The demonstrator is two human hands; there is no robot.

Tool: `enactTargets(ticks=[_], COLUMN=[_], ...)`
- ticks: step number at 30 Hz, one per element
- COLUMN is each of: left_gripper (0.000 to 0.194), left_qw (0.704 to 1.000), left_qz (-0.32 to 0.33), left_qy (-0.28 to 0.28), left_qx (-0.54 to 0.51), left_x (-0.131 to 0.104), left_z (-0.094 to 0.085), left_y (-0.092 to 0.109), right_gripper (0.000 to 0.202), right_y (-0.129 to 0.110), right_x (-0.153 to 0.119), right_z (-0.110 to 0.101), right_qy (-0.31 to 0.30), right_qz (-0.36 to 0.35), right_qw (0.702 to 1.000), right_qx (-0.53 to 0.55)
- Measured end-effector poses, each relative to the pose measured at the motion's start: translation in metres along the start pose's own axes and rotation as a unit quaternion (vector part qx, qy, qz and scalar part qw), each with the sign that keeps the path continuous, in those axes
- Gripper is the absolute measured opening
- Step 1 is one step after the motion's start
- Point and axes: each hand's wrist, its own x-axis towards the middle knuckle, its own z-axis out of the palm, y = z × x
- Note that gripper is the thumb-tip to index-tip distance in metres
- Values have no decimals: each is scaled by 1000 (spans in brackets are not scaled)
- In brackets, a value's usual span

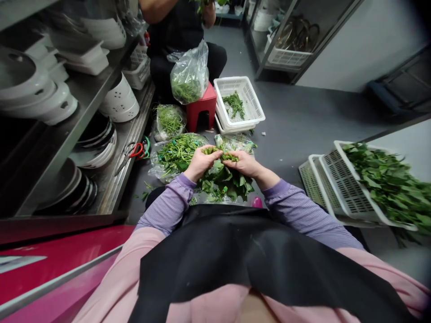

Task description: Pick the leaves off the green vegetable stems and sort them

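Grey floor [286, 110], metal shelf unit [109, 190] along the left side, low red stool [202, 101] ahead. Co-worker [177, 24] at the far side, seated, greens near a raised hand.

Work position: 2 bare hands just ahead of the black apron [242, 242], fingertips almost meeting. Left hand [198, 163]: thumb and fingers pressed together, pinching green stems. Right hand [247, 164]: thumb and fingers closed around the stem end of leafy greens [232, 181]; the exact finger contact is too small to resolve.

Key relation: the leaf mass lies below the fingers, on the body side. Long axis, as far as visible, runs from the pinched stems down toward the apron, leaves lowermost. Right hand judged nearer to most of the leaf; left hand sits at its upper left edge. Whether the 2 sets of fingertips touch cannot be told.

Surroundings: bag of cut stems [177, 154] just left of the left hand; white basket [254, 112] farther ahead, right of the stool; scissors [134, 150] on the shelf edge, well apart from the hands; stacked baskets [332, 184] at far right, leafy.
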Motion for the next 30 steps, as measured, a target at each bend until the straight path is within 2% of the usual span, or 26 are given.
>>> enactTargets(ticks=[4,8,12,17,19,21,24,28,30], left_gripper=[9,8,15,12,12,13,20,29,27], left_qw=[998,994,992,972,960,963,984,995,994], left_qz=[-17,-17,9,91,115,116,59,-36,-37], left_qy=[-38,-18,66,214,241,206,77,-81,-107], left_qx=[-52,-107,-110,29,83,128,147,49,-9], left_x=[3,9,17,24,23,18,10,4,6], left_z=[-11,-25,-45,-65,-64,-56,-38,-27,-31], left_y=[1,4,8,15,17,17,17,16,16], right_gripper=[35,34,33,34,34,32,31,32,32], right_y=[6,14,20,27,31,32,26,7,1], right_x=[0,1,-2,-11,-12,-9,0,16,22], right_z=[0,-5,-15,-25,-27,-25,-17,-1,5], right_qy=[-3,19,57,66,47,23,-32,-97,-107], right_qz=[7,-12,-19,-1,-3,-5,5,19,16], right_qw=[997,987,975,958,953,957,974,987,986], right_qx=[79,157,212,281,298,290,226,129,124])
